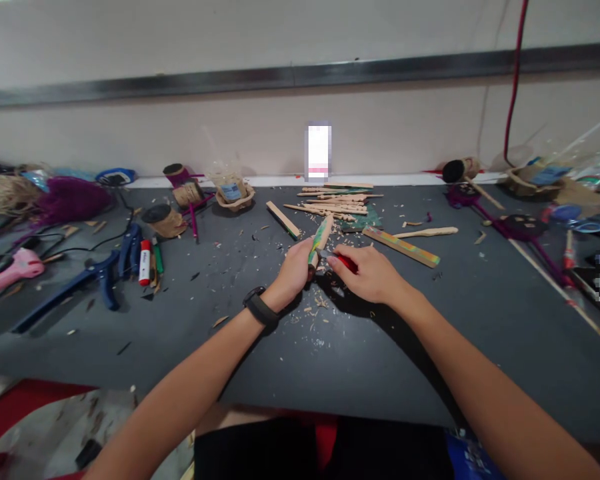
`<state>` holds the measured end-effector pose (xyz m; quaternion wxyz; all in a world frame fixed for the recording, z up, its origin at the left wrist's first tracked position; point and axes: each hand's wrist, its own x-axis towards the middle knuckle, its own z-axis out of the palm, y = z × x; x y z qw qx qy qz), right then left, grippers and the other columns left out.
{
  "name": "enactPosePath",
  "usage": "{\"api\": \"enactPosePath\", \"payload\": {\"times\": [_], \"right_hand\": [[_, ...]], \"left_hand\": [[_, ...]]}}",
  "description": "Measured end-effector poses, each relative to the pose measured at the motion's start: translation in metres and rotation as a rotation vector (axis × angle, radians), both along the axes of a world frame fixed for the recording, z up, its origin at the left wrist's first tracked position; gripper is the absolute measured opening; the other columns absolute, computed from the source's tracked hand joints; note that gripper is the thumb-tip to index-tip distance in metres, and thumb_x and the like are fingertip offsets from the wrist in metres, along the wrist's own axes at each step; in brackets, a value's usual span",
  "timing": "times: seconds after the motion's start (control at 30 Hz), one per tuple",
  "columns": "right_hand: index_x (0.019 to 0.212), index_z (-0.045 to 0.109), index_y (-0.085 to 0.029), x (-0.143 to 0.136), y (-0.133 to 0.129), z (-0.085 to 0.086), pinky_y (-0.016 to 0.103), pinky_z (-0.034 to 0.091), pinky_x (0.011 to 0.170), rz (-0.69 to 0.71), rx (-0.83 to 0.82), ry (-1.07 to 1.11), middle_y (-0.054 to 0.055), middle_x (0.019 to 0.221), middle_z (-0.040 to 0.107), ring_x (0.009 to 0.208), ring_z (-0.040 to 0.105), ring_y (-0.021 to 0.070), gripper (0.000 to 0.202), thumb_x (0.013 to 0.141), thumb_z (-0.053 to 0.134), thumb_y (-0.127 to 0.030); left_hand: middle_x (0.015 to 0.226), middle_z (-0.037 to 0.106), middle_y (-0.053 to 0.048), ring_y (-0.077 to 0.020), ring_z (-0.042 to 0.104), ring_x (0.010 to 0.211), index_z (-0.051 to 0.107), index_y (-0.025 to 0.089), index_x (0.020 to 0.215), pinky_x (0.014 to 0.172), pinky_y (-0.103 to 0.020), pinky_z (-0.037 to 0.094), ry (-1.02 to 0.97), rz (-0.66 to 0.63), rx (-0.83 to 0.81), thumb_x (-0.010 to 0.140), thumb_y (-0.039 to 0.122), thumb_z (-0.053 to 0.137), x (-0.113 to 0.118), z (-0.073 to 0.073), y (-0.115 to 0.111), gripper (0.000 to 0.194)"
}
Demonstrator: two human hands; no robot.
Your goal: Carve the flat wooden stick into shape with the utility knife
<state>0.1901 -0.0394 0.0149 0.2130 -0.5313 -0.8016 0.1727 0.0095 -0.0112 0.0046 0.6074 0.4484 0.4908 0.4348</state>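
My left hand (297, 268), with a dark watch on its wrist, is closed around a flat wooden stick (323, 233) painted in green and yellow. The stick points up and away from me. In my right hand (365, 272) is a red-handled knife (347, 262), its short blade against the stick near my left fingers. Pale wood shavings (321, 301) lie scattered under both hands. Just beyond are several carved wooden sticks (337, 203). A painted wooden strip (405, 247) lies to the right of my right hand, touching or close to a slender carved stick (430, 232).
At left lie a blue ratchet cutter (100, 273), a red-and-white marker (145, 262) and a pink glue gun (15, 272). Paper-wrapped rolls (164, 220) and a cardboard tray (234, 199) stand farther back. Purple-wrapped pieces (523, 228) sit at right. A blurred bright screen (319, 150) leans by the wall.
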Motion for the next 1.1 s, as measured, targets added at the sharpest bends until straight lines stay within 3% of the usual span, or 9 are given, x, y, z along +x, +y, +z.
{"api": "enactPosePath", "payload": {"times": [0.2, 0.3, 0.43, 0.5, 0.7, 0.9, 1.1], "right_hand": [[0.095, 0.069, -0.028, -0.001, 0.001, -0.003, 0.033, 0.026, 0.064, -0.043, 0.022, -0.082, 0.003, 0.072, 0.069, 0.070, 0.060, 0.0231, 0.041, 0.107, 0.043, -0.057], [0.099, 0.070, -0.028, 0.014, 0.010, -0.005, 0.033, 0.027, 0.064, -0.079, 0.042, -0.094, 0.004, 0.077, 0.072, 0.071, 0.060, 0.0236, 0.041, 0.108, 0.042, -0.056], [0.095, 0.071, -0.025, 0.046, 0.027, -0.009, 0.034, 0.026, 0.063, -0.409, 0.039, -0.117, 0.009, 0.083, 0.073, 0.073, 0.060, 0.0264, 0.043, 0.106, 0.042, -0.056], [0.099, 0.070, -0.026, 0.053, 0.031, -0.011, 0.034, 0.026, 0.064, -0.423, 0.011, -0.107, 0.009, 0.085, 0.074, 0.076, 0.060, 0.0272, 0.036, 0.105, 0.044, -0.050], [0.092, 0.063, -0.026, 0.043, 0.029, -0.014, 0.033, 0.029, 0.065, -0.467, 0.074, 0.003, 0.008, 0.077, 0.068, 0.074, 0.059, 0.0274, 0.048, 0.107, 0.036, -0.062], [0.089, 0.063, -0.025, 0.034, 0.022, -0.008, 0.034, 0.033, 0.065, -0.347, 0.115, 0.075, 0.005, 0.071, 0.064, 0.067, 0.056, 0.0247, 0.048, 0.106, 0.041, -0.064], [0.086, 0.061, -0.025, 0.014, 0.011, -0.006, 0.034, 0.035, 0.067, -0.054, 0.052, 0.109, 0.003, 0.071, 0.065, 0.066, 0.056, 0.0217, 0.041, 0.107, 0.044, -0.057]], "left_hand": [[0.049, 0.041, 0.008, -0.0061, 0.027, 0.036, 0.055, 0.019, 0.082, 0.042, -0.020, 0.020, -0.111, -0.087, -0.115, 0.110, 0.037, 0.043, -0.002, -0.002, 0.000, 0.035], [0.046, 0.036, 0.008, -0.0060, 0.026, 0.036, 0.052, 0.020, 0.076, 0.042, -0.021, 0.020, -0.124, -0.140, -0.090, 0.108, 0.038, 0.046, -0.002, 0.003, -0.008, 0.038], [0.051, 0.046, 0.005, -0.0072, 0.036, 0.039, 0.057, 0.020, 0.077, 0.042, -0.022, 0.026, -0.061, -0.276, -0.008, 0.105, 0.042, 0.052, 0.006, 0.014, -0.028, 0.036], [0.052, 0.049, 0.004, -0.0081, 0.039, 0.039, 0.059, 0.020, 0.080, 0.041, -0.023, 0.026, -0.042, -0.317, 0.001, 0.105, 0.043, 0.052, 0.010, 0.016, -0.034, 0.035], [0.051, 0.041, 0.007, -0.0073, 0.033, 0.038, 0.060, 0.019, 0.084, 0.041, -0.022, 0.024, -0.057, -0.092, 0.021, 0.107, 0.038, 0.048, 0.000, 0.010, -0.012, 0.032], [0.057, 0.045, 0.005, -0.0076, 0.035, 0.041, 0.066, 0.018, 0.090, 0.041, -0.021, 0.022, -0.003, -0.036, -0.010, 0.105, 0.040, 0.050, -0.005, 0.004, 0.001, 0.032], [0.062, 0.049, 0.005, -0.0088, 0.040, 0.044, 0.064, 0.018, 0.094, 0.041, -0.020, 0.030, 0.033, -0.017, -0.003, 0.106, 0.036, 0.046, -0.001, 0.001, -0.001, 0.028]]}}
